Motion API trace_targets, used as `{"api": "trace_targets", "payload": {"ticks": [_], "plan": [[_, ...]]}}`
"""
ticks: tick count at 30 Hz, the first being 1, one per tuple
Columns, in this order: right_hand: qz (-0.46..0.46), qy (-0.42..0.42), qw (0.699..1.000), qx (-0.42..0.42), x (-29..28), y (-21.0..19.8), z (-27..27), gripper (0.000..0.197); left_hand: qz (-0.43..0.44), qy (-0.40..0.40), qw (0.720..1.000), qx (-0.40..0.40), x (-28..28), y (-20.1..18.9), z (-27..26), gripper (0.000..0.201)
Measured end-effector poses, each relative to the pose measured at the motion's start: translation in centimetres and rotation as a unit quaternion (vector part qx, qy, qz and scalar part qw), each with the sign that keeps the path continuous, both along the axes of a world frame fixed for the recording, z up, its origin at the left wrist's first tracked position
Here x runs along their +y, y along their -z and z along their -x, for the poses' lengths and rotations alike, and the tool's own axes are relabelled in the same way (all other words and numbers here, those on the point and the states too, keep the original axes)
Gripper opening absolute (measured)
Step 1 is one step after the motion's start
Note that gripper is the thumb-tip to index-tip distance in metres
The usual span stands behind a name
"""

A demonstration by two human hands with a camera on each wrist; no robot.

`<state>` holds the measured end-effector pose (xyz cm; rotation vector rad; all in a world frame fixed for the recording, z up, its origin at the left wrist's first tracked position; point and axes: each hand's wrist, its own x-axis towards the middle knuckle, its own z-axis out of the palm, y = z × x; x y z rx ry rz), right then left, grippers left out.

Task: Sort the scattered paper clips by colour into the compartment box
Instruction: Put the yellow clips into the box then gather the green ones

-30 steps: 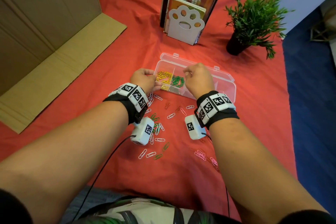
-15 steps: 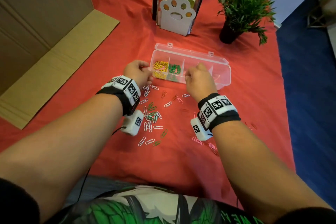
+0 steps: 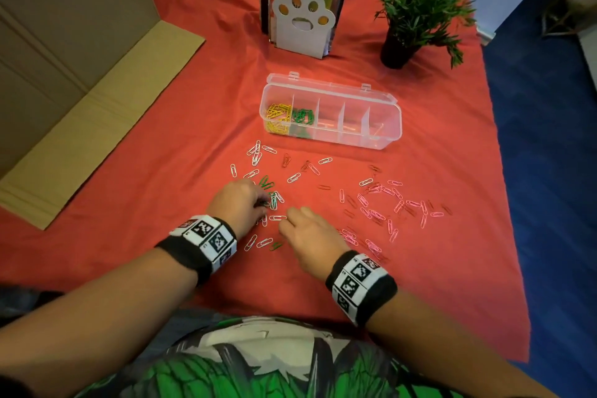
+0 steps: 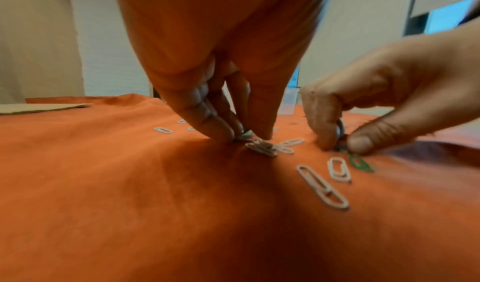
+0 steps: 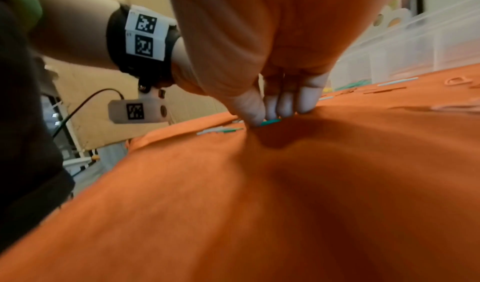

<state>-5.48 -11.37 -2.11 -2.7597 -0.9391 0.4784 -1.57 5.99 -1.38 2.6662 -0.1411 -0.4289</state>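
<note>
The clear compartment box [image 3: 389, 126] lies open on the red cloth, with yellow clips [image 3: 277, 118] in its left cell and green clips [image 3: 303, 116] in the one beside it. White [image 3: 257, 152], red [image 3: 286, 160] and pink clips [image 3: 387, 200] are scattered in front of it. My left hand [image 3: 264, 203] is down on a small heap of green and white clips and pinches a green paper clip [image 4: 245, 137] with its fingertips. My right hand [image 3: 286, 215] is close beside it, thumb and forefinger pinching a green paper clip [image 5: 270, 122] against the cloth. Another green clip [image 4: 361, 163] lies just below that hand.
A large cardboard box [image 3: 64, 42] with its flap down fills the left side. A paw-shaped bookend with books [image 3: 303, 26] and a potted plant [image 3: 416, 10] stand behind the compartment box. The cloth ends at the right above blue floor [image 3: 542, 171].
Both hands have drawn back from the compartment box to the scattered clips nearer me, and each has closed its fingertips on a clip on the cloth.
</note>
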Motion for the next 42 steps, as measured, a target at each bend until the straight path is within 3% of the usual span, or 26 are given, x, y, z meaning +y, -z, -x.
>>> {"api": "trace_targets", "payload": {"ticks": [6, 10, 11, 13, 16, 18, 20, 21, 22, 24, 25, 26, 27, 28, 30, 32, 34, 35, 39, 42], "plan": [[0.029, 0.061, 0.998, -0.007, -0.3, -1.2, -0.7, 0.035, 0.006, -0.032, 0.999, -0.006, -0.4, 0.5, -0.7, 0.018], [0.054, 0.088, 0.994, -0.018, -1.0, -1.8, -1.0, 0.029, 0.152, -0.153, 0.973, 0.082, -0.1, 0.4, -1.7, 0.006], [0.059, 0.089, 0.994, -0.022, -1.1, -1.9, -1.0, 0.029, 0.223, -0.203, 0.946, 0.118, -0.1, 0.2, -1.8, 0.012], [0.066, 0.09, 0.994, -0.019, -1.0, -2.0, -0.6, 0.03, 0.375, -0.318, 0.849, 0.194, -0.3, -0.5, -2.0, 0.02], [0.059, 0.107, 0.992, 0.003, -0.7, -1.6, -0.9, 0.028, 0.501, -0.392, 0.726, 0.262, -0.4, -2.3, -2.1, 0.023], [0.026, 0.146, 0.988, 0.05, -0.7, -0.9, -2.0, 0.029, 0.548, -0.409, 0.673, 0.281, 0.0, -2.9, -2.3, 0.025], [-0.068, 0.232, 0.96, 0.141, -0.6, -0.8, -3.3, 0.026, 0.563, -0.414, 0.655, 0.286, 0.2, -3.0, -2.5, 0.027], [-0.139, 0.283, 0.926, 0.205, -0.5, -0.9, -3.9, 0.025, 0.558, -0.411, 0.662, 0.286, 0.3, -3.0, -2.5, 0.026], [-0.222, 0.341, 0.87, 0.277, -0.2, -1.2, -4.2, 0.026, 0.542, -0.405, 0.681, 0.28, 0.4, -2.8, -2.6, 0.024], [-0.367, 0.44, 0.724, 0.384, 0.3, -2.0, -4.5, 0.027, 0.491, -0.39, 0.736, 0.256, 0.5, -2.2, -2.7, 0.019], [-0.408, 0.461, 0.674, 0.408, 0.5, -2.2, -4.7, 0.026, 0.467, -0.383, 0.76, 0.241, 0.6, -1.9, -2.7, 0.018], [-0.422, 0.467, 0.656, 0.415, 0.7, -2.3, -4.9, 0.024, 0.449, -0.375, 0.779, 0.227, 0.8, -1.6, -2.7, 0.017], [-0.41, 0.463, 0.674, 0.404, 0.9, -2.1, -5.2, 0.022, 0.431, -0.366, 0.796, 0.214, 0.9, -1.3, -2.7, 0.016], [-0.373, 0.445, 0.722, 0.376, 1.2, -1.9, -5.5, 0.021, 0.41, -0.354, 0.816, 0.199, 1.2, -0.9, -2.7, 0.019], [-0.257, 0.371, 0.848, 0.278, 1.8, -0.9, -6.1, 0.015, 0.365, -0.324, 0.856, 0.17, 1.5, -0.4, -2.9, 0.029], [-0.177, 0.294, 0.919, 0.196, 2.6, 0.0, -6.1, 0.009, 0.287, -0.276, 0.909, 0.121, 1.8, -0.2, -3.0, 0.037], [-0.143, 0.237, 0.95, 0.147, 3.2, 0.8, -5.6, 0.015, 0.167, -0.224, 0.959, 0.055, 2.0, -0.3, -2.8, 0.038], [-0.126, 0.215, 0.96, 0.125, 3.2, 1.1, -5.5, 0.017, 0.131, -0.206, 0.969, 0.03, 2.1, -0.4, -2.7, 0.037], [-0.094, 0.234, 0.962, 0.108, 2.0, 1.2, -6.2, 0.027, 0.036, -0.149, 0.987, -0.057, 2.0, -0.1, -2.7, 0.023], [-0.07, 0.28, 0.954, 0.078, 0.1, 0.8, -6.8, 0.033, -0.024, -0.119, 0.99, -0.066, 0.9, -0.1, -2.6, 0.017]]}}
